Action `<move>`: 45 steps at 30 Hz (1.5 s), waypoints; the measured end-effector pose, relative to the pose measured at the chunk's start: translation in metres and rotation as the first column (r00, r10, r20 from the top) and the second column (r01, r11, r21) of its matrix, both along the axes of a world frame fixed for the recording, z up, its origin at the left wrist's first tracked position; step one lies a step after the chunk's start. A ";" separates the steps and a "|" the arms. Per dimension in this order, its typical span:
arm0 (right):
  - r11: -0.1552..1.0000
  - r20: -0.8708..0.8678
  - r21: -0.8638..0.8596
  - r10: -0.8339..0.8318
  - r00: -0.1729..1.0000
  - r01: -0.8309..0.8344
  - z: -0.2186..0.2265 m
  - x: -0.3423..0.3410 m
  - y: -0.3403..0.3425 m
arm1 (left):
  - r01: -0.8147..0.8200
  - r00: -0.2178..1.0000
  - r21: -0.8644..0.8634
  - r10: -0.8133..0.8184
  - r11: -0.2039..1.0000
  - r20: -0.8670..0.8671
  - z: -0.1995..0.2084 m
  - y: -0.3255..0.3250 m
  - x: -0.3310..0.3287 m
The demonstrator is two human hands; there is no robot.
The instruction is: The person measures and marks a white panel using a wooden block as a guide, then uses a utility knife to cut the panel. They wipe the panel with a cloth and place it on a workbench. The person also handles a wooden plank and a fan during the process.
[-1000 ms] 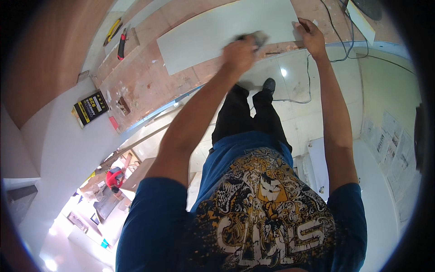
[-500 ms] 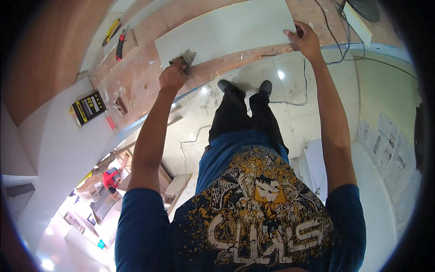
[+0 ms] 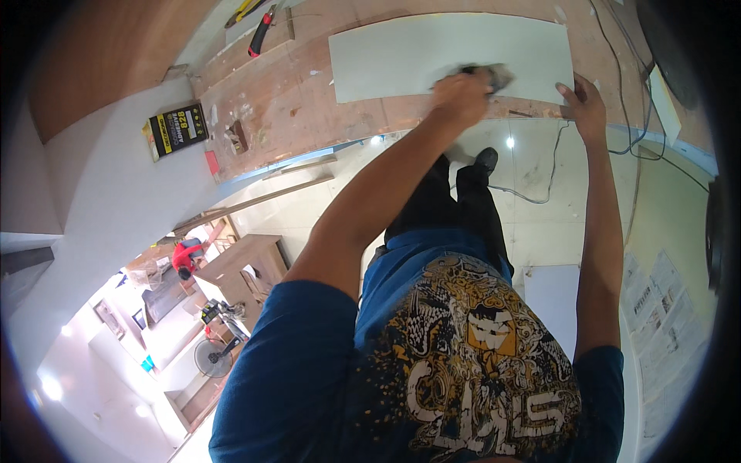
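Observation:
A long pale grey-white board point(image 3: 432, 54) lies flat on a brown wooden workbench point(image 3: 285, 108). My left hand point(image 3: 461, 94) is shut on a small grey sanding block point(image 3: 494, 76), blurred, pressed on the board near its front edge. At the board's right front corner rests my right hand point(image 3: 584, 106), fingers spread and flat on its edge.
A red-handled tool point(image 3: 261, 31) and a yellow tool point(image 3: 241, 11) lie at the bench's far left. A black-and-yellow packet point(image 3: 177, 128) sits on the white surface left of the bench. Cables point(image 3: 610, 31) trail at the right. A person in red point(image 3: 185, 255) crouches far off.
My left hand has swept the sanding block from the board's left end back to the right. My right hand stays at the board's right corner.

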State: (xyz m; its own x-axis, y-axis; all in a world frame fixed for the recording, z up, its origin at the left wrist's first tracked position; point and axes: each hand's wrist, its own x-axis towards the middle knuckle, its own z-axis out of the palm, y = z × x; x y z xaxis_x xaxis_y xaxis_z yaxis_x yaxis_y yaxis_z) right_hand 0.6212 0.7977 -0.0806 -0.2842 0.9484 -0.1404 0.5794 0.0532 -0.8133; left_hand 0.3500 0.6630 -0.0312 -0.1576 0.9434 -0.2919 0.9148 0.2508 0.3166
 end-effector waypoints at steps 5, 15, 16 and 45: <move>0.998 -0.035 -0.058 -0.007 0.999 0.005 0.001 0.006 -0.001 | -0.372 0.916 -0.075 0.352 0.925 -0.193 -0.005 -0.095 -0.150; 0.999 -0.096 -0.013 0.041 0.995 -0.043 -0.006 -0.001 0.002 | -0.743 0.623 0.388 0.775 0.545 0.106 0.005 -0.203 -0.329; 1.000 -0.059 -0.012 0.026 0.998 -0.027 -0.006 0.003 0.002 | -0.840 0.530 0.340 0.773 0.422 0.350 0.023 -0.206 -0.332; 0.848 0.420 0.503 -0.411 0.809 0.170 -0.004 -0.068 0.017 | -0.116 0.976 0.039 0.121 0.993 -0.180 0.002 0.127 -0.018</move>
